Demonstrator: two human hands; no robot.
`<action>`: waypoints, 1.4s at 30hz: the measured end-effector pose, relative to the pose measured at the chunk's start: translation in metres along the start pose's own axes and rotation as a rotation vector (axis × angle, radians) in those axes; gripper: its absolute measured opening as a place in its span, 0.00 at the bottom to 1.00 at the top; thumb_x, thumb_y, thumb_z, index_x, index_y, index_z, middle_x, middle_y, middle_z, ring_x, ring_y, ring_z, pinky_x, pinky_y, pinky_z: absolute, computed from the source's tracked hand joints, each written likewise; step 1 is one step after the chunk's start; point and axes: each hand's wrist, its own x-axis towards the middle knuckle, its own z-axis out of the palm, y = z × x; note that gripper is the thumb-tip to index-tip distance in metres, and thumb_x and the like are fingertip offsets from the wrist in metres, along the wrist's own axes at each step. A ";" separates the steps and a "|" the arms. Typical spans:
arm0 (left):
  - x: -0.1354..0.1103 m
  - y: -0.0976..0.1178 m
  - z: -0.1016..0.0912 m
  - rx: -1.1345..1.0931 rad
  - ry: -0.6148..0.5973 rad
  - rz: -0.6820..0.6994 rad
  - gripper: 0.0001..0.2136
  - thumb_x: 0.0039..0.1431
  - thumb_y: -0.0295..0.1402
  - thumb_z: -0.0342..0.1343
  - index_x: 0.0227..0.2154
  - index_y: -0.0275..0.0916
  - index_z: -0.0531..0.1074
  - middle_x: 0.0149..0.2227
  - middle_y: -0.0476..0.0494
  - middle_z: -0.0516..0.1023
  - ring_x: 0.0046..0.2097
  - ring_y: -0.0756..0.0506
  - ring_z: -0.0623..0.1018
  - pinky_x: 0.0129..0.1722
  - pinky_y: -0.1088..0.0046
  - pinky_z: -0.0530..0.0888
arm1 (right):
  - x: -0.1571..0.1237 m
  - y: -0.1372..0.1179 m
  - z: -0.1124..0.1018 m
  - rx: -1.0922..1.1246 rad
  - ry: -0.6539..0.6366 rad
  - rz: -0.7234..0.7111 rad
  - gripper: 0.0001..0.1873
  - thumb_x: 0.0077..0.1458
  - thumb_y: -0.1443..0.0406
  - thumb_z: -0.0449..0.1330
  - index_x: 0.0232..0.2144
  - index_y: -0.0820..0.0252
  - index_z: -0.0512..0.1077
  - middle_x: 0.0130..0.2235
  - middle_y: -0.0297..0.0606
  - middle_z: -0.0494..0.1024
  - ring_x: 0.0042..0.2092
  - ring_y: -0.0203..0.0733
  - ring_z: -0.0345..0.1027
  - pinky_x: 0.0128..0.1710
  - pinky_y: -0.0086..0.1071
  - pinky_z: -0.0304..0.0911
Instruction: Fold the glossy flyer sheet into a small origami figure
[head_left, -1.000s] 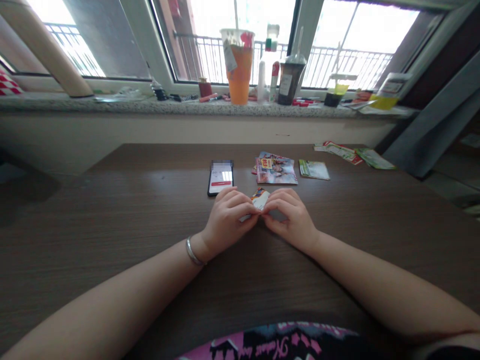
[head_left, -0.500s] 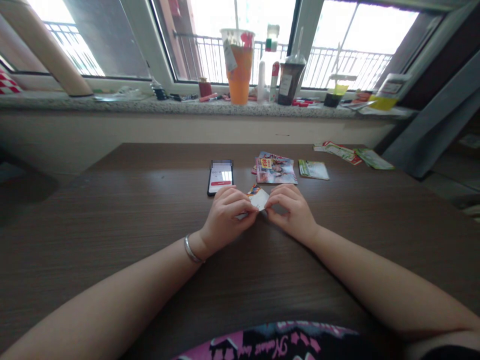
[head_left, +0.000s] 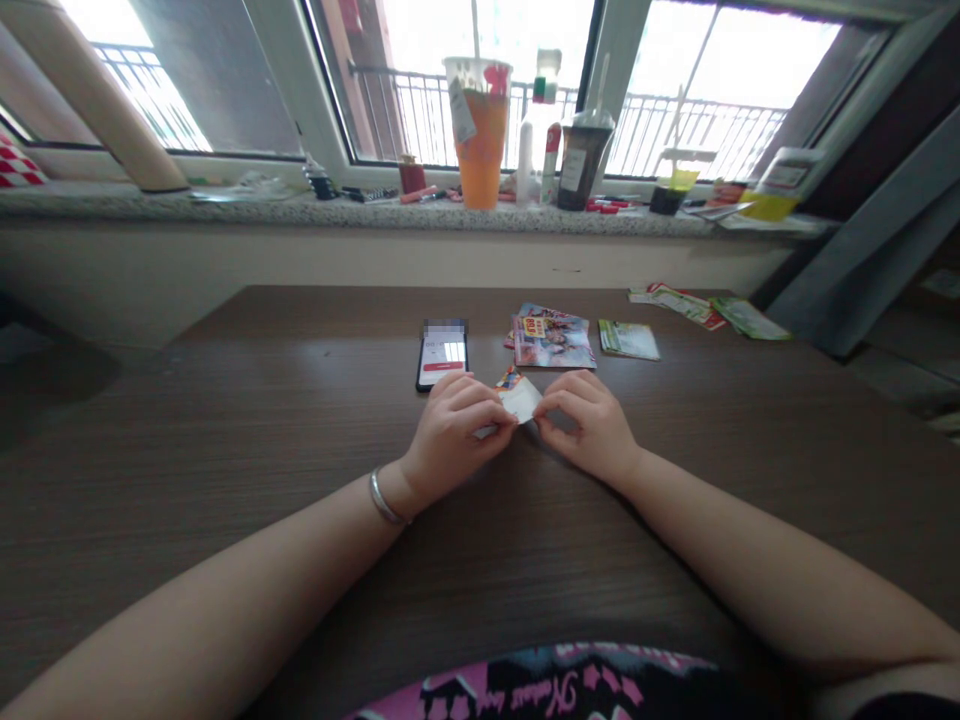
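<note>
Centrally in frame, the left hand (head_left: 457, 422) and right hand (head_left: 589, 424) pinch the paper (head_left: 520, 399) between fingers, presumably steadying both sides.

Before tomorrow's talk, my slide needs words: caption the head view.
Left hand and right hand pinching a small white paper, phone just beyond.

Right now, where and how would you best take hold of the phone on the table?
Probably by the two long edges of the phone, around its middle, coming from above: it lies flat, screen up, and looks thin. The left hand overlaps its near right corner in this view, so that end looks the poorer choice.
</note>
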 end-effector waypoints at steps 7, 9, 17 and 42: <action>-0.007 -0.017 0.006 -0.090 -0.029 -0.089 0.04 0.58 0.33 0.60 0.31 0.39 0.73 0.33 0.45 0.75 0.36 0.48 0.73 0.38 0.69 0.71 | -0.003 0.007 0.002 -0.015 0.040 0.048 0.06 0.49 0.72 0.60 0.28 0.56 0.70 0.32 0.36 0.74 0.37 0.42 0.67 0.40 0.37 0.65; -0.009 -0.023 0.008 -0.120 -0.012 -0.140 0.03 0.59 0.32 0.58 0.33 0.39 0.74 0.33 0.45 0.74 0.37 0.47 0.73 0.38 0.70 0.72 | -0.006 0.014 0.004 -0.016 0.054 0.074 0.06 0.48 0.72 0.60 0.28 0.56 0.70 0.32 0.36 0.74 0.38 0.42 0.67 0.40 0.37 0.64; -0.014 -0.028 0.010 -0.219 -0.013 -0.389 0.06 0.59 0.34 0.58 0.36 0.40 0.76 0.28 0.49 0.72 0.28 0.51 0.69 0.28 0.76 0.69 | -0.010 0.022 0.006 -0.096 -0.009 0.039 0.05 0.47 0.72 0.60 0.26 0.57 0.69 0.31 0.37 0.73 0.37 0.43 0.65 0.40 0.37 0.64; -0.008 -0.011 0.000 0.188 -0.181 0.025 0.04 0.58 0.29 0.51 0.34 0.38 0.71 0.30 0.46 0.72 0.31 0.48 0.70 0.33 0.71 0.67 | -0.007 0.022 0.006 -0.131 -0.016 0.070 0.16 0.54 0.67 0.61 0.47 0.57 0.70 0.49 0.41 0.76 0.53 0.48 0.65 0.56 0.45 0.60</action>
